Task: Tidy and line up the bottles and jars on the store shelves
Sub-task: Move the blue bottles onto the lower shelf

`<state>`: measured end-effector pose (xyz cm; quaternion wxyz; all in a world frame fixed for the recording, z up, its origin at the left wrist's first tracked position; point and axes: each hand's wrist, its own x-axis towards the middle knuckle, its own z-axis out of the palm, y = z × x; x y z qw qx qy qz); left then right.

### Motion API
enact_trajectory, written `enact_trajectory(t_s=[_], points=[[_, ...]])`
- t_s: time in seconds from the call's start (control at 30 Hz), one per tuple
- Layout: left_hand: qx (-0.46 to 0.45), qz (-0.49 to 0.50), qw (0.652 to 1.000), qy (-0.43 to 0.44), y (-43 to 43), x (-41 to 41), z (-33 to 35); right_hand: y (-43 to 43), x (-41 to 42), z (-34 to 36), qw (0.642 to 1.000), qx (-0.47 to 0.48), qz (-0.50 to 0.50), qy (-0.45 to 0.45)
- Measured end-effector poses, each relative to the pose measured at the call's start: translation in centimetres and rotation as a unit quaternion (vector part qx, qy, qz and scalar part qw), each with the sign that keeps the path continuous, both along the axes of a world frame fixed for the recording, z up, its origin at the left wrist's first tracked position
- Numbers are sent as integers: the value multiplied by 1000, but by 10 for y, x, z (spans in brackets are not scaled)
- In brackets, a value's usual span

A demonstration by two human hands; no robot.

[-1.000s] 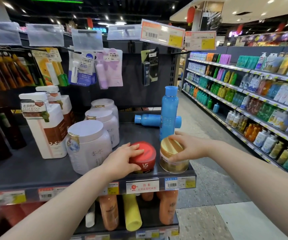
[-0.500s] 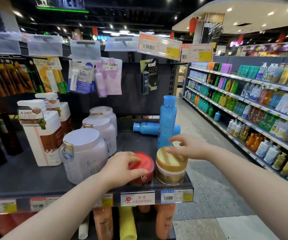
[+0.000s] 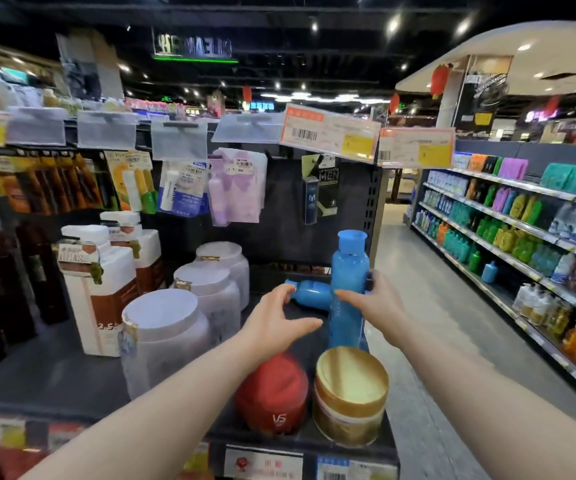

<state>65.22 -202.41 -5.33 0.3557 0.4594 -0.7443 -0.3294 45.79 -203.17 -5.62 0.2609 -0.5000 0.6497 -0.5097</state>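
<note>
Seen from the head camera: fallen bottle (image 3: 309, 294) on its side at the back of the shelf (image 3: 54, 375), long axis left to right, cap to the left, just beyond the left hand (image 3: 276, 322). Fingers there spread apart and loose, holding nothing. Right hand (image 3: 375, 304) wrapped round the standing bottle (image 3: 347, 271) beside it. Probably next: set the fallen one upright.
</note>
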Motion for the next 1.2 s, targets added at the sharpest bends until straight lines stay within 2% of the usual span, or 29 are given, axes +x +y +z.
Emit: enact_trajectory(t_s=[0.13,0.2,0.3,0.4,0.47,0.53,0.6,0.73,0.83,0.93,0.97,1.2], points=[[7,17,1000,1,-9,-9,3,0,10,16,999,-28,41,22],[9,3,1000,22,-11,-18,7,1,20,27,995,-39,90,2],[-11,35,991,125,-14,-27,8,1,33,36,983,-47,173,-29],[-14,83,978,193,-18,-23,5,-3,31,38,967,5,251,-40],[-12,95,971,219,-20,-17,3,-12,16,38,977,26,213,6],[-15,112,966,234,-21,-11,3,-27,-8,29,983,47,126,128],[-19,119,962,243,-21,-7,2,-43,-29,15,955,104,87,264],[-20,125,963,238,-20,-2,2,-72,-46,-10,892,155,93,413],[-15,125,963,240,-19,2,2,-87,-47,-23,862,189,89,463],[-4,125,961,248,-19,3,3,-94,-49,-30,802,205,48,559],[-2,127,960,250,-18,3,3,-95,-50,-31,792,199,34,577],[-3,127,959,254,-9,3,10,-89,-49,-47,798,196,53,568]])
